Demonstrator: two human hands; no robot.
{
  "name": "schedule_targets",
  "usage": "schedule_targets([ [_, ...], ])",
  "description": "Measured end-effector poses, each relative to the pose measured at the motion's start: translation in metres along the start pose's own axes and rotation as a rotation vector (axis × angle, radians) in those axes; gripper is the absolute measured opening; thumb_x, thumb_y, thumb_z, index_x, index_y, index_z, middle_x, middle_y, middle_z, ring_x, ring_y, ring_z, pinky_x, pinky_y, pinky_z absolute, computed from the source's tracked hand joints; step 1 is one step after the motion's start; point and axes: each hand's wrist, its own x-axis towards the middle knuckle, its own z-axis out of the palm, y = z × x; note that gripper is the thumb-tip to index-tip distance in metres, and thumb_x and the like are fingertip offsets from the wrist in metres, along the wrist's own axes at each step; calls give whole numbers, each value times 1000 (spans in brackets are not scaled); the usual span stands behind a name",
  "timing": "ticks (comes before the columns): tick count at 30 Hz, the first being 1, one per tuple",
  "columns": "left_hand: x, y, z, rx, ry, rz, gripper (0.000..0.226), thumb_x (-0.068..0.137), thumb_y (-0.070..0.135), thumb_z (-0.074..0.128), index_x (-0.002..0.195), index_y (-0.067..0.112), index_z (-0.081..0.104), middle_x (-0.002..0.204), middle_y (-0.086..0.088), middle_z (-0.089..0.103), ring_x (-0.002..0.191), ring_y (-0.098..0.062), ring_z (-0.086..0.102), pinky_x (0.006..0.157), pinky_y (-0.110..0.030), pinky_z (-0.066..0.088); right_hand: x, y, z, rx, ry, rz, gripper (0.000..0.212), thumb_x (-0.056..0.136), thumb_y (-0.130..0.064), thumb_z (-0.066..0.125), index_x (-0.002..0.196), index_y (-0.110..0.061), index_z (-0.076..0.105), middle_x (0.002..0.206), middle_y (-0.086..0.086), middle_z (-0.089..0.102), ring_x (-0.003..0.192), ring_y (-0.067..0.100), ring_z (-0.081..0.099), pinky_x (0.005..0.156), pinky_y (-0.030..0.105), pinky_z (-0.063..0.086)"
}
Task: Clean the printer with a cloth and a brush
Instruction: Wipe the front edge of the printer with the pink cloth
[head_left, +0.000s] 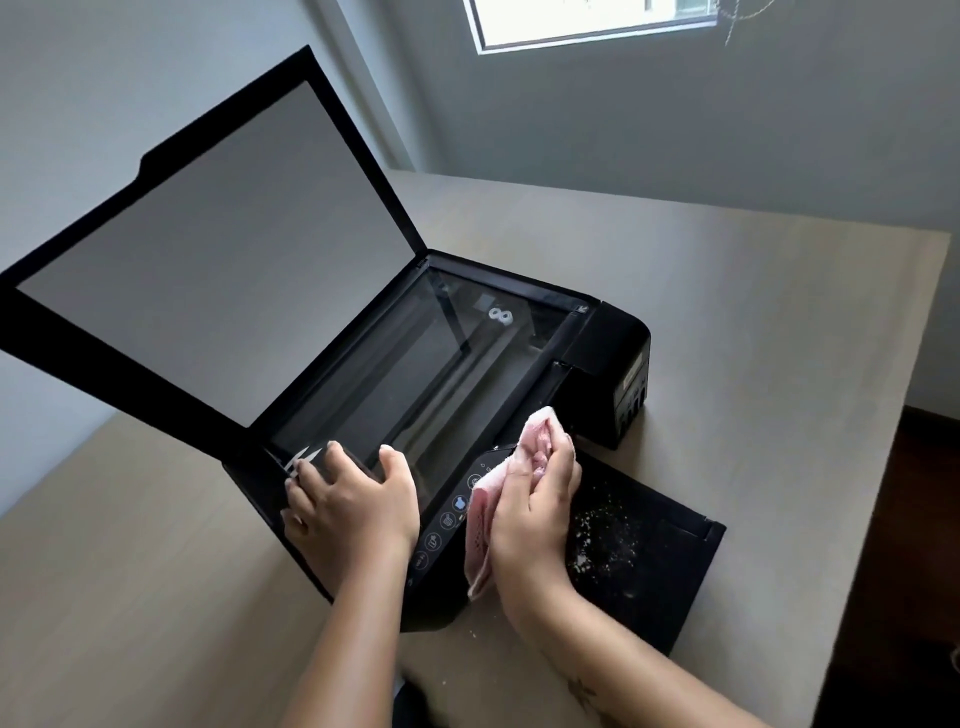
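A black printer (613, 353) stands on the table with its scanner lid (208, 260) raised and the glass bed (415, 364) exposed. My left hand (353, 504) rests on the printer's near left corner, fingers spread over the edge of the glass. My right hand (535, 509) grips a bunched pink-and-white cloth (483, 525) and presses it against the front control panel (441, 525). The pulled-out paper tray (654, 566) lies to the right, speckled with white crumbs. No brush is in view.
The beige table (753, 322) stretches behind and to the right of the printer, with its right edge near a dark floor (914, 519). A few white crumbs lie on the table by my right forearm. A grey wall with a window (592, 21) rises behind.
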Motion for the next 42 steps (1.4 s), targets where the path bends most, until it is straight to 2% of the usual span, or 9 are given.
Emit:
schedule_targets([
  [3,1,0,1,-3,2,-2,69,87,54,37,145,16,36,155,-16,27,143,-31,19,115,-47,14,19,9,5,65,105,140,43,99,-12,42,141,-18,38,130,-4,36,121,10,45,96,11,30],
  [6,2,0,1,3,-1,-7,68,87,54,37,144,16,36,155,-16,27,143,-32,19,115,-48,14,8,21,-1,-13,11,198,47,100,-15,41,146,-20,32,136,4,33,129,20,40,101,18,29],
  [11,1,0,1,2,-4,-7,69,88,55,35,145,17,35,155,-16,26,143,-31,18,116,-48,14,3,8,-3,-43,12,-36,46,98,-23,39,144,-19,35,130,1,35,120,10,41,102,17,29],
  [16,3,0,3,9,0,-8,69,87,55,34,144,17,35,155,-16,27,143,-32,18,116,-48,14,29,2,11,37,164,244,42,101,-13,39,142,-17,39,137,14,36,124,22,44,99,18,33],
  [21,2,0,3,0,4,-3,69,87,55,34,145,17,34,155,-16,26,143,-32,17,116,-49,13,-8,6,4,-90,37,14,45,99,-14,37,144,-12,34,134,4,35,119,6,35,95,-1,18],
  [26,3,1,3,5,9,-12,69,87,54,33,145,17,35,155,-16,26,143,-32,17,116,-48,12,-14,14,15,61,83,227,45,99,-2,35,143,-9,34,142,13,32,131,20,40,92,-4,24],
  [32,2,2,2,-1,7,-5,68,88,53,34,145,17,35,155,-15,26,143,-31,18,116,-48,13,-32,16,12,-87,67,-16,46,96,-16,37,141,-6,38,128,6,36,116,13,41,99,3,23],
  [35,3,0,3,13,3,-9,68,88,54,33,145,17,34,155,-16,26,143,-31,17,116,-47,13,-20,13,23,17,143,145,42,100,-9,37,142,-10,38,125,0,34,115,10,42,93,-2,22],
  [42,5,-1,4,21,7,-3,68,87,54,31,143,16,36,154,-16,29,142,-33,21,115,-49,17,-96,31,11,-193,-200,315,50,101,-16,31,150,-18,19,149,6,26,135,18,32,106,24,28],
])
